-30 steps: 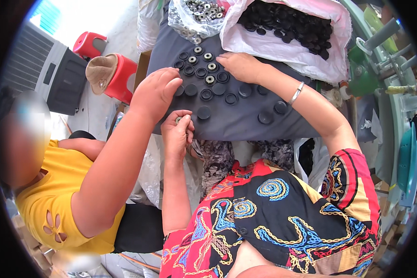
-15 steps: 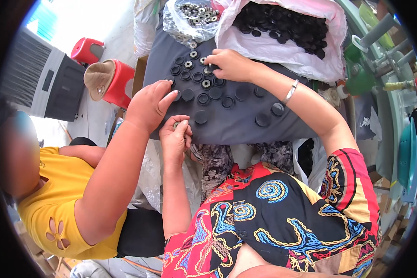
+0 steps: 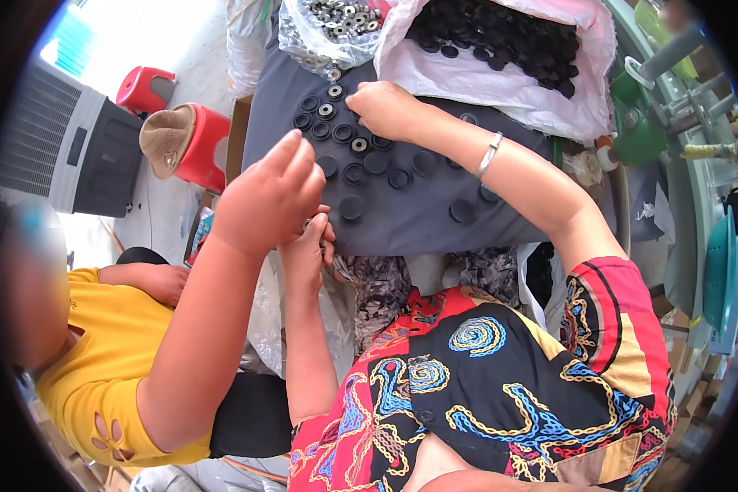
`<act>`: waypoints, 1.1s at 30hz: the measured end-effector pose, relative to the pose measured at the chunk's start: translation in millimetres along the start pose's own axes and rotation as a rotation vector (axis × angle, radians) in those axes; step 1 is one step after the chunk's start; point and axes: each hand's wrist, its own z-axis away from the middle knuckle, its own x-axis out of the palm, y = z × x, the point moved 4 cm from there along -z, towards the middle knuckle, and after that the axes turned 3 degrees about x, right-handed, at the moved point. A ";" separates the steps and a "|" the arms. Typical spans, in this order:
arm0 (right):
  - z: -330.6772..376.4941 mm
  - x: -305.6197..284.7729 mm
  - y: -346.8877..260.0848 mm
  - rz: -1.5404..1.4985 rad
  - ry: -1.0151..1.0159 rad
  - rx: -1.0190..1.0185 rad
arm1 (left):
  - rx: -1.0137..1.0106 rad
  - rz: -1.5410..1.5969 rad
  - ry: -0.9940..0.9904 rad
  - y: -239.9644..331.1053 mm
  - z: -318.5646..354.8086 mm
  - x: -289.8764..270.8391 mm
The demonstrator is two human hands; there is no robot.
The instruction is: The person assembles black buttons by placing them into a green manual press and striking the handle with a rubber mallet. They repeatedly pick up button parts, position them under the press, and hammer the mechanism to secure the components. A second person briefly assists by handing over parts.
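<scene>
My right hand is over the far part of the cluster, fingers curled down; what they pinch is hidden beneath them. My left hand is closed at the near table edge, with a bit of small metal bearing showing at its fingers. A co-worker's hand partly covers it. Round black caps lie on the grey cloth, several of them hollow side up like the black cap near the middle. Metal bearings sit inside some, as with the seated bearing.
At the back, a clear bag holds many metal bearings, beside a white sack of black caps. The co-worker in a yellow shirt sits close on my left. Red stools stand beyond, one with a brown hat on it.
My right hand has shifted slightly left and turned, hiding its fingertips. The co-worker's hand has drawn back from the caps toward me, over my left hand, which stays near the edge.
</scene>
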 end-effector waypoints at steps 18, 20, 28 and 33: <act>43.0 -10.3 2.8 -0.191 -0.030 -0.118 | -0.014 0.021 0.013 0.7 -7.5 -1.9; 46.9 -12.0 5.0 -0.293 0.048 -0.129 | -0.014 0.023 0.029 -2.9 -1.5 -5.4; 54.1 -14.7 12.7 -0.229 0.107 -0.074 | 0.008 0.069 0.037 -5.7 3.9 -11.7; 52.3 -9.9 25.4 0.146 -0.070 -0.067 | -0.006 0.047 0.026 -2.4 -1.2 -5.5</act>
